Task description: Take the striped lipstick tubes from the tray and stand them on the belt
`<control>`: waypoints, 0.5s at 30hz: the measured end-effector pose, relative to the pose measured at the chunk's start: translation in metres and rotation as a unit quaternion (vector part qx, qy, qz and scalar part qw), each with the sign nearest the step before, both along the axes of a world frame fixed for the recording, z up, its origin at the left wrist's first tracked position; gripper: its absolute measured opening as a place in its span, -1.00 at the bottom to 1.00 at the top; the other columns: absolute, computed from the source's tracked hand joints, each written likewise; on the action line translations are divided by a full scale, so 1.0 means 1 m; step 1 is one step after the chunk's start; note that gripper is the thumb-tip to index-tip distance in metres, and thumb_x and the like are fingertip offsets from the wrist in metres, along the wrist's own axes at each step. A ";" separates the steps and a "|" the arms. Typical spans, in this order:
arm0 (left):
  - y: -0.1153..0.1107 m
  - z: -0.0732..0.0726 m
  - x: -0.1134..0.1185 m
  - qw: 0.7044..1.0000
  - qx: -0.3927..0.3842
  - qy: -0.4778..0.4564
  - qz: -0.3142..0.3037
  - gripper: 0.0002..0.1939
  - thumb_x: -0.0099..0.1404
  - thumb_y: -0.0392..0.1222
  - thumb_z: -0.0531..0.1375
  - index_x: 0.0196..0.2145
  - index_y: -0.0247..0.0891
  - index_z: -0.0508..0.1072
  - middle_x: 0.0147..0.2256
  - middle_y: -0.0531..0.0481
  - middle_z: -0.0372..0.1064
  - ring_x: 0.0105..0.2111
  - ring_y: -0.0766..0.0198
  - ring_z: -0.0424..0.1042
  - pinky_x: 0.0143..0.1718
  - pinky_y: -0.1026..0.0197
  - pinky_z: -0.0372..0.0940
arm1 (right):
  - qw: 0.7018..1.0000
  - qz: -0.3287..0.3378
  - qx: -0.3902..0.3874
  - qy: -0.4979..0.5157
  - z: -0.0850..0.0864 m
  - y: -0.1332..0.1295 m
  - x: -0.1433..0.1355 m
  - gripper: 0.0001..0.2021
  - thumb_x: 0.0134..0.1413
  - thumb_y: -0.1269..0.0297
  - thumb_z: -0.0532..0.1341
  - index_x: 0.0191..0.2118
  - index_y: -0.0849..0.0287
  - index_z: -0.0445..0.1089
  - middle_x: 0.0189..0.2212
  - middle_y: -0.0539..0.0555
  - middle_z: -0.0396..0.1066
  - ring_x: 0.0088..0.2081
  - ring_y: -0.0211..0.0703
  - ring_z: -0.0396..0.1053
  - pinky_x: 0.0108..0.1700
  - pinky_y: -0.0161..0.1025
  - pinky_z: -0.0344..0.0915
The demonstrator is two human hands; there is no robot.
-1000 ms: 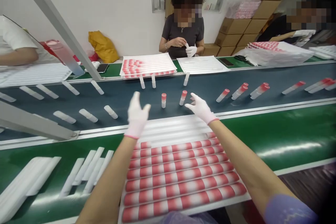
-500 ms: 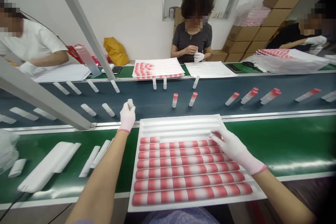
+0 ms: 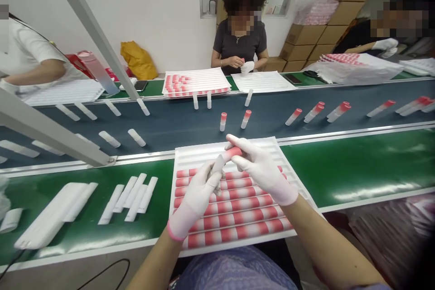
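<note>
In white gloves, both my hands meet above a white ridged tray (image 3: 299, 199). My left hand (image 3: 200, 188) is closed around a small white tube (image 3: 218, 163), tilted upward. A red-to-white tube (image 3: 233, 152) is pinched between the thumb and fingers of my right hand (image 3: 265, 167). Its pale end meets the top of the white tube; whether one sits inside the other I cannot tell. Rows of red-and-white tubes (image 3: 234, 233) lie end to end in the tray's grooves, partly hidden by my hands.
Beyond the tray, a dark belt (image 3: 183, 127) carries upright white tubes and red-topped tubes (image 3: 246, 119). Several white tubes (image 3: 139, 197) lie on the green surface (image 3: 340, 158) at left. A slanted metal post (image 3: 98, 31) rises at left. Co-workers sit opposite, one (image 3: 240, 41) with trays in front.
My left hand has come back from the belt with a white tube. My right hand has lifted a red-and-white tube off the tray, and the two now meet. The view has shifted.
</note>
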State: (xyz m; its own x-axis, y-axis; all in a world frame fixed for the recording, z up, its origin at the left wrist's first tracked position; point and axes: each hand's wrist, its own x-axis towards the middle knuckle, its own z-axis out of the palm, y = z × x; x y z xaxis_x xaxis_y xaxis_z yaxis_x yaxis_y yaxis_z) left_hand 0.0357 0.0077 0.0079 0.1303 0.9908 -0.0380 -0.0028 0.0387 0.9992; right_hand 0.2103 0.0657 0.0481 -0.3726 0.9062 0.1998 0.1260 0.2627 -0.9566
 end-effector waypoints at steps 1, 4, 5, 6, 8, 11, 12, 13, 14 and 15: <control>0.001 -0.001 0.000 1.000 0.010 0.013 0.008 -0.68 0.43 0.02 0.09 -0.02 -0.16 0.47 -0.26 0.01 0.39 -0.44 0.34 0.31 -0.31 0.24 0.35 | 1.000 -0.002 0.012 -0.006 -0.001 -0.002 0.002 -0.52 0.15 0.35 0.20 0.21 0.03 0.37 -0.11 0.07 0.42 -0.28 -0.22 0.38 -0.29 -0.21 0.41; 0.001 -0.004 0.001 0.998 0.037 0.036 0.029 -0.73 0.39 -0.09 0.15 0.00 -0.12 0.50 -0.15 0.00 0.48 -0.16 0.22 0.43 -0.10 0.21 0.36 | 0.999 -0.021 0.025 -0.025 0.002 -0.009 0.002 -0.50 0.08 0.37 0.26 0.18 0.05 0.40 -0.20 0.05 0.45 -0.19 -0.14 0.42 -0.16 -0.14 0.43; 0.002 -0.005 0.002 0.997 0.041 0.044 0.044 -0.73 0.36 -0.11 0.18 -0.02 -0.13 0.51 -0.12 -0.01 0.49 -0.08 0.18 0.44 -0.04 0.18 0.35 | 0.999 -0.033 0.019 -0.034 0.002 -0.011 0.000 -0.52 0.04 0.37 0.29 0.14 0.07 0.44 -0.24 0.04 0.46 -0.23 -0.14 0.42 -0.17 -0.14 0.44; 0.002 -0.006 0.003 0.996 0.040 0.049 0.068 -0.74 0.33 -0.13 0.21 -0.04 -0.15 0.53 -0.11 -0.02 0.51 -0.04 0.15 0.44 -0.01 0.16 0.34 | 0.998 -0.046 0.011 -0.042 0.003 -0.014 -0.003 -0.55 0.01 0.36 0.33 0.08 0.09 0.47 -0.28 0.03 0.47 -0.27 -0.14 0.42 -0.20 -0.14 0.44; 0.003 -0.007 0.004 0.993 0.023 0.037 0.112 -0.73 0.25 -0.13 0.28 -0.09 -0.20 0.54 -0.11 -0.06 0.54 -0.04 0.11 0.47 0.00 0.12 0.36 | 0.997 -0.059 0.005 -0.051 0.002 -0.019 -0.010 -0.66 -0.03 0.37 0.36 -0.06 0.11 0.53 -0.30 0.03 0.48 -0.30 -0.14 0.42 -0.25 -0.17 0.43; 0.005 -0.008 0.004 0.992 0.001 -0.024 0.123 -0.67 0.14 -0.11 0.36 -0.15 -0.27 0.52 -0.15 -0.11 0.56 -0.09 0.08 0.51 -0.05 0.10 0.40 | 0.998 -0.047 0.021 -0.032 -0.005 -0.026 -0.022 -0.76 0.01 0.42 0.33 -0.15 0.08 0.54 -0.21 0.05 0.50 -0.22 -0.12 0.43 -0.22 -0.18 0.41; 0.005 -0.008 0.005 0.992 0.001 -0.035 0.119 -0.67 0.12 -0.11 0.37 -0.17 -0.28 0.52 -0.17 -0.12 0.56 -0.11 0.08 0.52 -0.07 0.10 0.41 | 0.998 -0.040 0.031 -0.027 -0.008 -0.029 -0.026 -0.76 0.02 0.45 0.32 -0.15 0.07 0.54 -0.20 0.05 0.50 -0.20 -0.12 0.43 -0.20 -0.19 0.40; 0.004 -0.009 0.005 0.992 0.003 -0.033 0.119 -0.69 0.12 -0.13 0.36 -0.18 -0.28 0.52 -0.18 -0.12 0.56 -0.12 0.08 0.53 -0.08 0.10 0.42 | 0.998 -0.035 0.044 -0.026 -0.010 -0.031 -0.029 -0.77 0.04 0.46 0.30 -0.16 0.08 0.53 -0.21 0.05 0.49 -0.21 -0.13 0.42 -0.20 -0.20 0.40; 0.004 -0.009 0.006 0.992 0.004 -0.012 0.124 -0.73 0.14 -0.16 0.33 -0.19 -0.28 0.51 -0.19 -0.12 0.56 -0.15 0.09 0.53 -0.11 0.10 0.43 | 0.997 -0.030 0.059 -0.030 -0.013 -0.033 -0.032 -0.79 0.05 0.47 0.29 -0.18 0.09 0.51 -0.23 0.05 0.48 -0.23 -0.14 0.41 -0.22 -0.21 0.39; 0.003 -0.010 0.006 0.991 0.004 0.019 0.131 -0.76 0.16 -0.19 0.30 -0.19 -0.27 0.51 -0.20 -0.11 0.56 -0.17 0.10 0.54 -0.13 0.10 0.44 | 0.996 -0.022 0.075 -0.037 -0.015 -0.033 -0.034 -0.82 0.06 0.48 0.29 -0.20 0.10 0.50 -0.26 0.04 0.46 -0.25 -0.16 0.40 -0.24 -0.22 0.37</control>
